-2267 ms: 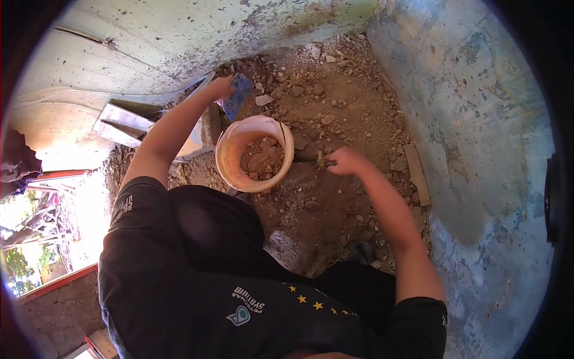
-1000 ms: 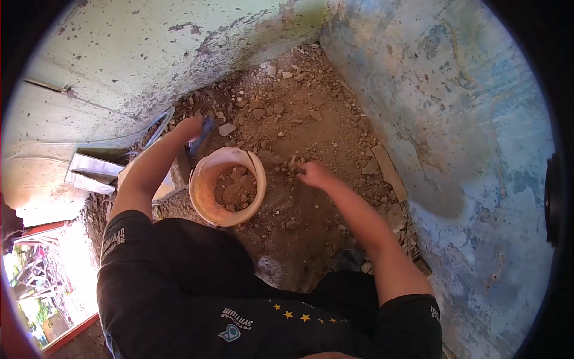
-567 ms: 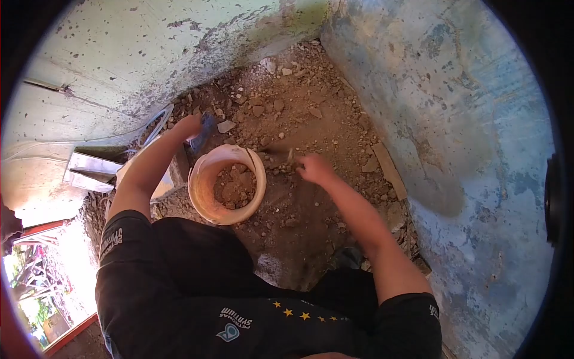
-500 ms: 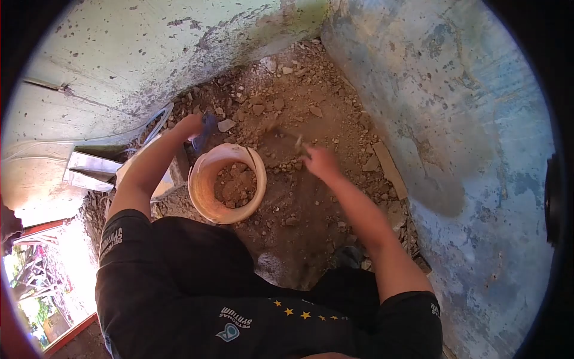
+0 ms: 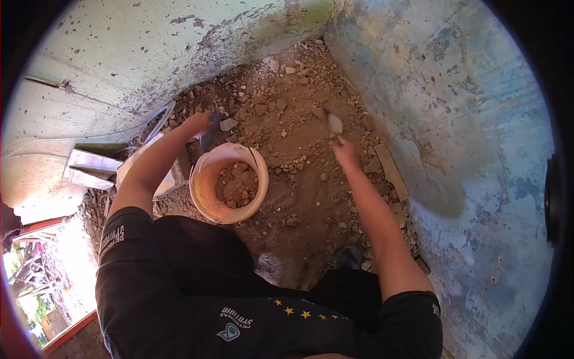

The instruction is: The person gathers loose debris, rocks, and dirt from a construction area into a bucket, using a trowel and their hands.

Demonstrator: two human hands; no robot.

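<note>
- Blue flat tool [image 5: 211,127], one, seen nearly edge-on, is clamped in the left hand [image 5: 199,122] just past the far-left rim of the bucket [image 5: 201,186].
- One orange bucket stands on the dirt floor [image 5: 299,197] between the two hands, nearer the left. Lumps of rubble [image 5: 236,185] partly fill it.
- One trowel [image 5: 335,124], gripped by the right hand [image 5: 345,152], is well right of the bucket. Its long axis points away from the person, and blade contact with the floor cannot be told.
- Hands are well apart.
</note>
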